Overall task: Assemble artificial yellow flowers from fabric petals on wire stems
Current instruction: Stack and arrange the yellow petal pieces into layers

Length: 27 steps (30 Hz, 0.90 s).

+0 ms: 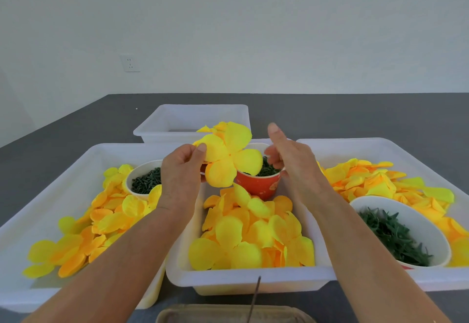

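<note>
Nearest us, at the bottom centre, a thin stick [254,297] leans over a tan tray [228,316]. Above the middle bin [243,279], our left hand [181,170] pinches the flower [228,155] by one petal edge. Our right hand [289,155] hangs beside it, fingers loosely spread, holding nothing. We judge the fabric light, floppy and crushable; it is best gripped near its centre.

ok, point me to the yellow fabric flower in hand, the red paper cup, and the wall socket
yellow fabric flower [226,156]: head view, centre where the petals meet
red paper cup [258,186]: head view, front wall below the rim
white wall socket [130,63]: head view, middle of the faceplate
</note>
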### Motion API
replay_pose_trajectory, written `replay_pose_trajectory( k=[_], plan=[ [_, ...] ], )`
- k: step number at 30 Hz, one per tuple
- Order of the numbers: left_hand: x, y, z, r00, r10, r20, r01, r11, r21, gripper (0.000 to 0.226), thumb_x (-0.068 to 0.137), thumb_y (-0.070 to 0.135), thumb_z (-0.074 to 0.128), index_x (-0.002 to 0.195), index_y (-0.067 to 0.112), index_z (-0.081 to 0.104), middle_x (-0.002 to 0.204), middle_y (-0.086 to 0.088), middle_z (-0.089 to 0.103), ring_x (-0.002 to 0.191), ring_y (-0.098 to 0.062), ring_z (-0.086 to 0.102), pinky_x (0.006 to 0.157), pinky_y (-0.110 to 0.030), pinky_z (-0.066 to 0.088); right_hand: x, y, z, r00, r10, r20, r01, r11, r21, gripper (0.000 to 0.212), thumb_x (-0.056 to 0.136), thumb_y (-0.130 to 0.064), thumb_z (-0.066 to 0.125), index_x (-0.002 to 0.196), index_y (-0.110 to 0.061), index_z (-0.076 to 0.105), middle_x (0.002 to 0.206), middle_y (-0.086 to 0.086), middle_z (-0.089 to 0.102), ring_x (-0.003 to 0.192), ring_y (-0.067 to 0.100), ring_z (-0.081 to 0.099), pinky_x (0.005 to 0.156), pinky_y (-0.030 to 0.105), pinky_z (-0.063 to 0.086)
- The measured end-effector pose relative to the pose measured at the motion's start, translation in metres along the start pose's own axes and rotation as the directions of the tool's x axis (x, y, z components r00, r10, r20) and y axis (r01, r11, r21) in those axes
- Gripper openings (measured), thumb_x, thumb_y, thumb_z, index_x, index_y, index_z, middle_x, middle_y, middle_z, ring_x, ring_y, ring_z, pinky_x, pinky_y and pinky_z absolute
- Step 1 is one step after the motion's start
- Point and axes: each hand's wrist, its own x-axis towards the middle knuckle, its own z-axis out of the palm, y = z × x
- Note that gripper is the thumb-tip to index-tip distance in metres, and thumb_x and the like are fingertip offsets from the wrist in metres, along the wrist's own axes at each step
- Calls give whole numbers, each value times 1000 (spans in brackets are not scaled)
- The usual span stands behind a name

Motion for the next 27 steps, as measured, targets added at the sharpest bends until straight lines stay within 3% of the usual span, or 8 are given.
replay_pose_trajectory(
  k=[4,7,12,14,16,21,24,27],
  plan=[
    [-5,1,2,993,37,110,-45,997,69,35,92,22,56,79,-11,56,80,-26,57,71,-26,52,69,-50,52,-5,5,0,975,-143,172,123,985,122,33,68,-48,73,82,-17,71,74,-5,72,71,7,67,64,21,52],
    [-6,0,2,990,56,129,-71,990,122,32,87,24,63,64,2,57,68,-19,54,65,-24,48,64,-48,49,-5,8,0,968,-182,175,164,980,113,12,77,-19,75,76,-7,70,71,6,70,67,15,65,66,31,56],
    [-3,-1,0,1000,17,5,-18,997,74,23,88,17,62,66,20,68,66,-1,69,62,-17,65,61,-32,56,1,8,-2,991,-130,24,129,991,48,21,87,-15,64,86,6,62,89,32,62,70,33,55,75,52,51],
    [-2,-3,0,999,31,-16,-29,990,138,23,84,6,65,73,27,68,78,-5,70,73,-26,65,70,-38,56,1,8,-2,991,-137,7,137,990,27,11,87,-13,62,85,-2,64,93,28,63,78,39,58,77,54,50],
    [0,-5,-1,998,64,-24,-58,976,210,29,83,3,66,76,30,66,88,-3,69,77,-29,62,76,-38,55,1,9,-2,992,-123,-5,123,992,11,7,88,-12,61,84,-13,66,92,21,66,77,28,59,76,49,52],
    [3,-8,-5,985,125,-116,-86,952,295,28,84,1,60,76,27,62,79,9,61,60,-7,50,52,-9,39,5,9,-3,1000,9,25,-11,997,79,21,82,-3,64,83,-24,68,96,11,67,92,26,61,76,39,53],
    [5,-8,-6,973,162,-164,-104,944,313,29,82,0,60,74,27,58,74,12,57,58,-7,48,48,-7,36,5,13,-2,992,42,117,-39,999,-29,23,79,-5,66,95,-21,69,93,3,66,89,20,59,65,27,48],
    [5,-7,-6,958,206,-200,-142,945,293,23,82,0,60,80,22,56,73,13,54,58,-7,47,50,-10,37,4,15,1,981,56,187,-28,989,-147,25,77,-6,69,97,-20,69,93,6,67,87,21,60,67,30,52]
  ],
)
